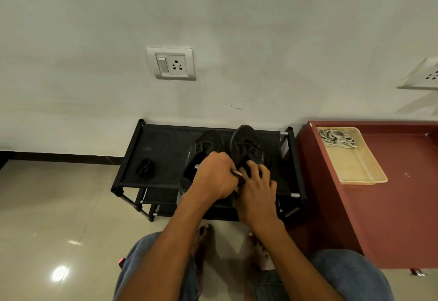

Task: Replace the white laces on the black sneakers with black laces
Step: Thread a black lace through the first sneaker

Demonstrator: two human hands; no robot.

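Left of centre on the black rack there's a coiled black lace waiting, so one shoe probably isn't done. The left sneaker sits mid-frame, half hidden by the left hand, fingers curled and pinching a dark lace end. The right hand grips the right sneaker at the tongue. I'd keep that shoe pinned and the tip stiff for the eyelet. White laces lie in the tray, upper right

Dim, even indoor light, a bright glare spot on the glossy floor, wide-angle bending at edges.
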